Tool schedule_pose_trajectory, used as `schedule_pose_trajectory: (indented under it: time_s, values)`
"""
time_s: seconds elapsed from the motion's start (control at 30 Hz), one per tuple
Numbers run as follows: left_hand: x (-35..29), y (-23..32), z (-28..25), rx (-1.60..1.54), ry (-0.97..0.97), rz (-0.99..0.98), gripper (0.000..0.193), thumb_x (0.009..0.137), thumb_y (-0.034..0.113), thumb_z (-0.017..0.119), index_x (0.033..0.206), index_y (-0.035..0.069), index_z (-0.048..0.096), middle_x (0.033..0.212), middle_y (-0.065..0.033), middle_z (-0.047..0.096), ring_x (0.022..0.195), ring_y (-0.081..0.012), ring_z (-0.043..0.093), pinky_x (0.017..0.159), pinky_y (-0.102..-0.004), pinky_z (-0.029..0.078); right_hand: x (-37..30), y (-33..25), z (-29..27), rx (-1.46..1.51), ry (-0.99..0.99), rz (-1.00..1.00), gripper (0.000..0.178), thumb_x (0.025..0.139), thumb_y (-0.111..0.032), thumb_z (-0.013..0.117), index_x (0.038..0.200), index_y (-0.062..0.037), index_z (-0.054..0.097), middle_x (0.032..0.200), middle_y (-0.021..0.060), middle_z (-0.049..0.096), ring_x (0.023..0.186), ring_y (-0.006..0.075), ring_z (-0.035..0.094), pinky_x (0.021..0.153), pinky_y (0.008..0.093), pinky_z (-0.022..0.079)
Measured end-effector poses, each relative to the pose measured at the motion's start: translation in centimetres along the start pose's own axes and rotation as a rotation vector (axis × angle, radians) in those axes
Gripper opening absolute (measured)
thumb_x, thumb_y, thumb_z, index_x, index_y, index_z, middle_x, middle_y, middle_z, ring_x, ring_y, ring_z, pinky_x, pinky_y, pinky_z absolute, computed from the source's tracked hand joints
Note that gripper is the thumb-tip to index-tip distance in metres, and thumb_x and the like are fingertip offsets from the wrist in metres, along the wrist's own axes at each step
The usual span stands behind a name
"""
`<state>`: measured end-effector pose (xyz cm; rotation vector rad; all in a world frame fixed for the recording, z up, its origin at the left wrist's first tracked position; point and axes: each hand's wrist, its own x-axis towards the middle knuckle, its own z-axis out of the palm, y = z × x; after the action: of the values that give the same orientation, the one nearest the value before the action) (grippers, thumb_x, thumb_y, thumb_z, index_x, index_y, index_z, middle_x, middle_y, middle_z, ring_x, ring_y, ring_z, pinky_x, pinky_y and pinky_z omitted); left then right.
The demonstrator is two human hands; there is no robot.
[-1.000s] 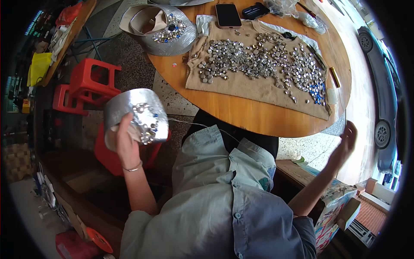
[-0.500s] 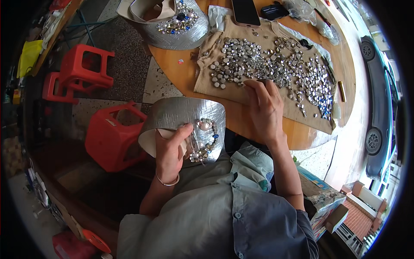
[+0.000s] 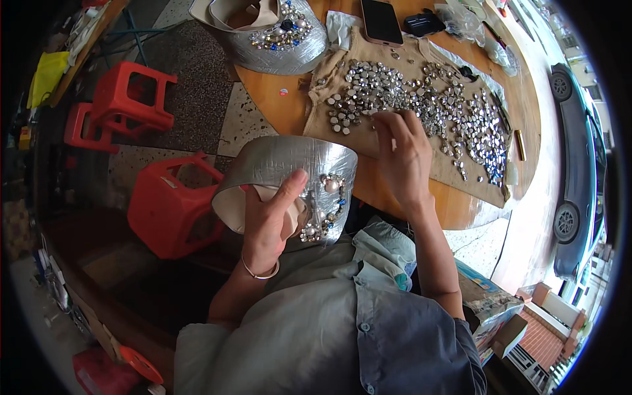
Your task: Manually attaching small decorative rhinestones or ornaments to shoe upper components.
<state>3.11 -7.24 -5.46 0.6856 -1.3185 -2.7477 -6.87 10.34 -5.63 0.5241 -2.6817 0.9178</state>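
My left hand (image 3: 268,220) grips a wide curved silver band (image 3: 280,153), thumb on the outer face and fingers inside against its beige lining. On the band's outer side is a partly outlined cluster of pearls and clear and blue rhinestones (image 3: 332,204). Over the near edge of a tan cloth, my right hand (image 3: 405,161) has its thumb and fingertips pinched together; whatever may be between them is too small to see. Loose flat-backed rhinestones (image 3: 375,85) lie spread across the tan cloth (image 3: 461,186) just beyond it, with blue ones (image 3: 494,168) at the right.
A second silver band (image 3: 296,56) with finished-looking stonework stands on the wooden table (image 3: 260,92) at the far left. Behind the cloth lie a phone (image 3: 382,21), a black tray (image 3: 422,24) and plastic bags (image 3: 461,20). Red stools (image 3: 164,210) stand left; a car (image 3: 579,171) is at far right.
My left hand has shifted the silver band slightly right and up, tilting it a little. My right hand has drawn slightly back from the rhinestones, fingertips still pinched.
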Motion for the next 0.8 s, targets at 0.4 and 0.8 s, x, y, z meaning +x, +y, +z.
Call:
schedule_pose_trajectory:
  time_s: [0.4, 0.8]
  values:
    - [-1.7, 0.2, 4.4, -0.016, -0.244, 0.112, 0.027, 0.079, -0.001, 0.064, 0.104, -0.002, 0.055, 0.095, -0.0082, 0.062, 0.085, -0.0141, 0.06, 0.075, -0.0262, 0.049, -3.2, -5.3, -4.8, 0.543, -0.139, -0.063, 0.017, 0.076, 0.002, 0.063, 0.091, -0.0059, 0.066, 0.08, 0.0044, 0.057, 0.072, 0.0157, 0.049, 0.063, 0.0263, 0.041]
    - [-3.2, 0.1, 4.0, 0.118, -0.149, 0.091, 0.021, 0.081, 0.006, 0.063, 0.1, -0.001, 0.059, 0.091, -0.0067, 0.063, 0.081, -0.0133, 0.06, 0.072, -0.0259, 0.048, -4.0, -4.8, -4.9, 0.486, -0.162, -0.144, 0.02, 0.077, 0.005, 0.061, 0.094, -0.0044, 0.065, 0.078, 0.0061, 0.055, 0.07, 0.0155, 0.052, 0.061, 0.0256, 0.042]
